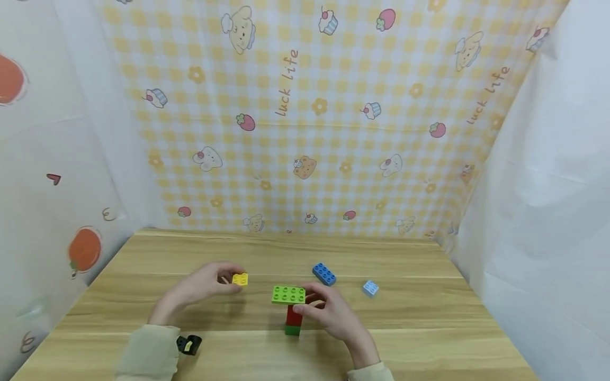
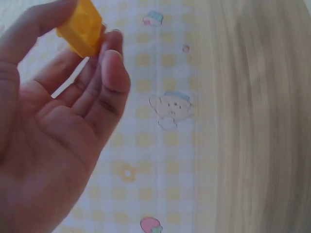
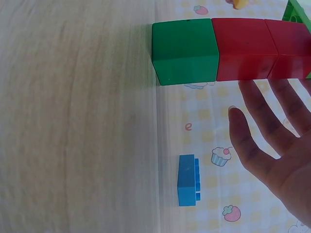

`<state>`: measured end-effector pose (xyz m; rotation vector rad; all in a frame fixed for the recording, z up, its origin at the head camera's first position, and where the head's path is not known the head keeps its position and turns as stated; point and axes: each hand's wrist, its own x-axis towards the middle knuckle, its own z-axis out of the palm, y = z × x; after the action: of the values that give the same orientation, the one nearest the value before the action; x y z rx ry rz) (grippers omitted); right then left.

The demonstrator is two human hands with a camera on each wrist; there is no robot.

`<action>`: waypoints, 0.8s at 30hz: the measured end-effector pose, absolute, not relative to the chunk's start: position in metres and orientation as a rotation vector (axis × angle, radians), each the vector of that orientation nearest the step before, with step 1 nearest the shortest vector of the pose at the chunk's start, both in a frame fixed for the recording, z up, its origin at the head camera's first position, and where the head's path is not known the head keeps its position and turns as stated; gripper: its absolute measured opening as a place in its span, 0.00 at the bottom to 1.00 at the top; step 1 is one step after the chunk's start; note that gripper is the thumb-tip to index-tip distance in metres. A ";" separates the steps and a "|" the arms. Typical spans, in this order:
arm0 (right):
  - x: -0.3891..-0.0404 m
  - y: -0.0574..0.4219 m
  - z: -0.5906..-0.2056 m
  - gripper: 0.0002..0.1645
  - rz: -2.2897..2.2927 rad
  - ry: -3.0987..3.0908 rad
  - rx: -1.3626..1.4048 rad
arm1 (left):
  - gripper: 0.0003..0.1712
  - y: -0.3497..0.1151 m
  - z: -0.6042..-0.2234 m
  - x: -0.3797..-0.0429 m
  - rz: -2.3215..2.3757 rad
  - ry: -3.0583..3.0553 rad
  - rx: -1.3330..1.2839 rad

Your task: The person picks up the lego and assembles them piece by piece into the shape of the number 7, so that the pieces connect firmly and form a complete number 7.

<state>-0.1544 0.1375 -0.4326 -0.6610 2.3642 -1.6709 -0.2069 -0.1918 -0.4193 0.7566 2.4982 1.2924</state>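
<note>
My left hand [image 1: 209, 280] pinches a small yellow brick [image 1: 240, 279] above the table; the left wrist view has this yellow brick [image 2: 83, 29] between thumb and fingertips. Beside it on the right stands a brick tower: a dark green brick [image 3: 185, 52] at the base, two red bricks [image 3: 245, 50] above, and a long lime green brick [image 1: 288, 295] across the top, jutting out to the left. My right hand [image 1: 335, 313] holds the tower near its top from the right, thumb in front. In the right wrist view its thumb is out of sight.
Behind the tower lies a long blue brick [image 1: 324, 274], with a small light blue brick [image 1: 370, 288] to its right. A black device [image 1: 189, 345] sits at the left sleeve. The wooden table [image 1: 405, 338] ends at a checked cloth [image 1: 305, 132].
</note>
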 end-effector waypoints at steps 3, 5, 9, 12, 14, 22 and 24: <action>-0.155 0.137 -0.433 0.22 -1.664 2.367 -0.655 | 0.26 -0.185 -0.416 -0.203 1.324 2.469 0.783; -0.155 0.137 -0.433 0.22 -1.653 2.374 -0.653 | 0.25 -0.180 -0.413 -0.200 1.339 2.454 0.799; -0.155 0.136 -0.431 0.21 -1.633 2.396 -0.653 | 0.24 -0.174 -0.411 -0.197 1.348 2.442 0.824; -0.150 0.134 -0.423 0.21 -1.631 2.402 -0.650 | 0.24 -0.171 -0.411 -0.195 1.353 2.436 0.842; -0.146 0.133 -0.416 0.21 -1.642 2.394 -0.650 | 0.24 -0.169 -0.411 -0.193 1.359 2.432 0.857; -0.140 0.130 -0.402 0.21 -1.646 2.392 -0.642 | 0.22 -0.164 -0.412 -0.189 1.342 2.448 0.915; -0.139 0.131 -0.401 0.21 -1.647 2.397 -0.639 | 0.21 -0.162 -0.412 -0.188 1.330 2.464 0.927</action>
<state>-0.1395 0.1306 -0.4010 -0.6394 2.3965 -1.6473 -0.1878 -0.1619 -0.4116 0.9266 2.4642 1.3298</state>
